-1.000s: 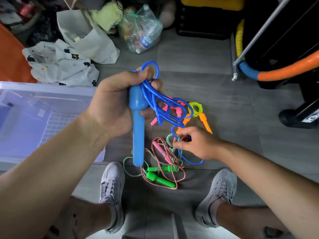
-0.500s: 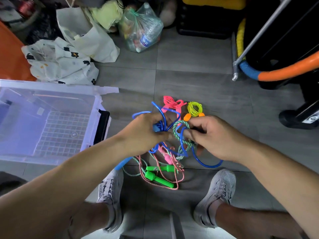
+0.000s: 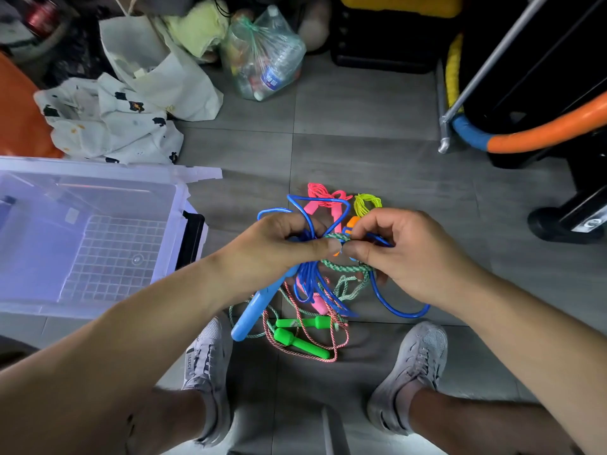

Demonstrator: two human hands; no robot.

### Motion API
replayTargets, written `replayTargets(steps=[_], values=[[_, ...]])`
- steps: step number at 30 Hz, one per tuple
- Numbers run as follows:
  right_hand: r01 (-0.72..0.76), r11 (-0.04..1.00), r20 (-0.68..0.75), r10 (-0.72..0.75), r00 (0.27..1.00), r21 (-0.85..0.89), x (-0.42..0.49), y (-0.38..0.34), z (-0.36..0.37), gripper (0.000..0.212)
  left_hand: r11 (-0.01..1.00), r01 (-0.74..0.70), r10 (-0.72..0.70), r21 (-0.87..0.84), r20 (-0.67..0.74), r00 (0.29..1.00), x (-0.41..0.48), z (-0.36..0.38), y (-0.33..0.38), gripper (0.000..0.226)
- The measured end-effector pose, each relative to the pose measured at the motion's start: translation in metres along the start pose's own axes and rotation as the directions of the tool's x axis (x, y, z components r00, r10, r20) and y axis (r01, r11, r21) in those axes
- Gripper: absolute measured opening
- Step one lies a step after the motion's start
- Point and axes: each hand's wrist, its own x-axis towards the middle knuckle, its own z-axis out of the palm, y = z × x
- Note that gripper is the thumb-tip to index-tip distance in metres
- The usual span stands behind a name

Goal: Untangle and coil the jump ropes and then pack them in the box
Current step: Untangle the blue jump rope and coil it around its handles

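Left hand [image 3: 272, 252], right hand [image 3: 405, 257] at tangle [image 3: 308, 281]

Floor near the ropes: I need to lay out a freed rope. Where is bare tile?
Bare tile lies between the plastic bag and the coiled pink rope, and right of the right hand toward the black wheel. Crowded: the tangle ahead of the shoes, gripped by the left hand too.
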Motion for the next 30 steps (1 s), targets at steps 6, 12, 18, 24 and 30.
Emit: replayTargets(steps=[6, 12, 18, 24, 30], values=[[-0.189, 0.955, 0.234, 0.135, 0.963, 0.228, -0.001, -0.001, -0.007, 0.011, 0.999, -0.010, 0.006, 0.043, 0.099, 0.995, -0.002, -0.004, 0.005, 0.022], [-0.226, 0.899, 0.075, 0.213, 0.974, 0.376, 0.005, -0.002, -0.018, 0.019, 1.000, 0.009, -0.010, -0.019, -0.037, 0.999, 0.001, -0.008, 0.002, 0.011], [-0.303, 0.901, -0.018, 0.325, 0.946, 0.309, 0.007, 0.005, -0.015, 0.041, 0.994, -0.022, 0.002, -0.109, -0.182, 0.983, 0.005, -0.014, 0.004, 0.006], [-0.253, 0.943, 0.112, 0.281, 0.953, -0.214, -0.003, 0.014, -0.009, 0.011, 0.985, -0.037, -0.001, -0.171, -0.220, 0.975, 0.008, -0.022, 0.003, 0.010], [-0.132, 0.847, 0.137, 0.234, 0.963, -0.514, -0.001, 0.021, -0.008, 0.014, 0.940, 0.028, -0.083, -0.340, -0.149, 0.985, 0.006, -0.017, 0.005, 0.026]])
